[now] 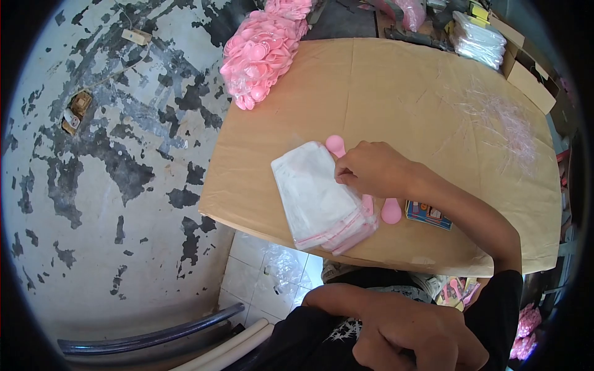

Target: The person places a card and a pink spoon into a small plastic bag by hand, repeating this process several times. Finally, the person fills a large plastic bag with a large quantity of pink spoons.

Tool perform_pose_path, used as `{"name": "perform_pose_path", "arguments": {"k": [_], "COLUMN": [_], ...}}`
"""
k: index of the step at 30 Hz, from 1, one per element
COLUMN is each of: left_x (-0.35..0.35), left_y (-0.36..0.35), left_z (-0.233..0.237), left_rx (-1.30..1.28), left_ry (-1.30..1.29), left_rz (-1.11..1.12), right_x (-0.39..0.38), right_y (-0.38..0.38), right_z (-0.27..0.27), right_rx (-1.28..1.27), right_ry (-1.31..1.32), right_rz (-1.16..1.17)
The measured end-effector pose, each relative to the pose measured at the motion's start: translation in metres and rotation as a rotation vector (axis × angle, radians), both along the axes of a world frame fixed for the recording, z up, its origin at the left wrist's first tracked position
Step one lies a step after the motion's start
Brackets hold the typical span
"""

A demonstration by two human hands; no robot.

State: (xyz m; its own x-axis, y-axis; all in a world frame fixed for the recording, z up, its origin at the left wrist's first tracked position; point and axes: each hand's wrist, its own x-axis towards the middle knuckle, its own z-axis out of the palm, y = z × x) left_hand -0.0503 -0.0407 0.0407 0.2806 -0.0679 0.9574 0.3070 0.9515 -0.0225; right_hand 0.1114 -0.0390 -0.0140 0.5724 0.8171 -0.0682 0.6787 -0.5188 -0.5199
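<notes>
My right hand (378, 170) is over the table, its fingers pinched together at the right edge of a stack of clear plastic bags (312, 188). Whatever is in the pinch is hidden. A pink spoon (335, 145) shows just beyond those fingers, partly covered. Nearer to me lies another pink spoon (391, 211), with a pink piece (368, 204) beside the bags. Under my right forearm sits a small stack of printed cards (428, 214), partly hidden. My left hand (424, 334) is close to the camera in front of my body, fingers curled; their inner side is out of sight.
Brown paper covers the table (278, 123). A large bag of pink spoons (260, 55) lies at the back left. Loose clear strands (504, 120) are on the right, near a wrapped plastic pack (479, 40) and a cardboard box (531, 86). A peeling wall (124, 185) stands left.
</notes>
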Motion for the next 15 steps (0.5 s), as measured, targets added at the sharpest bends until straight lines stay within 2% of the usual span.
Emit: {"name": "perform_pose_path", "arguments": {"k": [4,5,8,10,12,14,15], "left_x": [-0.017,-0.012,0.016,0.013,-0.001,0.009,0.015], "left_y": [-0.008,-0.010,0.013,0.044,0.062,0.073,0.078], "left_z": [-0.002,-0.002,-0.020,-0.023,-0.040,-0.057,-0.063], "left_rx": [-0.040,-0.045,0.218,0.520,0.652,0.754,0.830], "left_ry": [0.162,0.119,-0.215,-0.160,0.305,0.712,0.943], "left_rz": [-0.023,-0.004,0.232,0.689,1.328,1.719,1.844], "right_x": [0.001,0.001,-0.002,-0.003,-0.005,-0.012,-0.016], "right_y": [-0.002,-0.002,-0.009,-0.019,-0.035,-0.050,-0.058], "right_z": [-0.002,-0.002,0.006,0.017,0.031,0.044,0.050], "right_rx": [0.087,0.105,0.204,0.332,0.406,0.458,0.471], "right_ry": [-0.038,-0.035,0.015,0.094,0.132,0.205,0.254], "right_rz": [0.015,0.019,0.020,0.017,0.013,-0.004,-0.022]}}
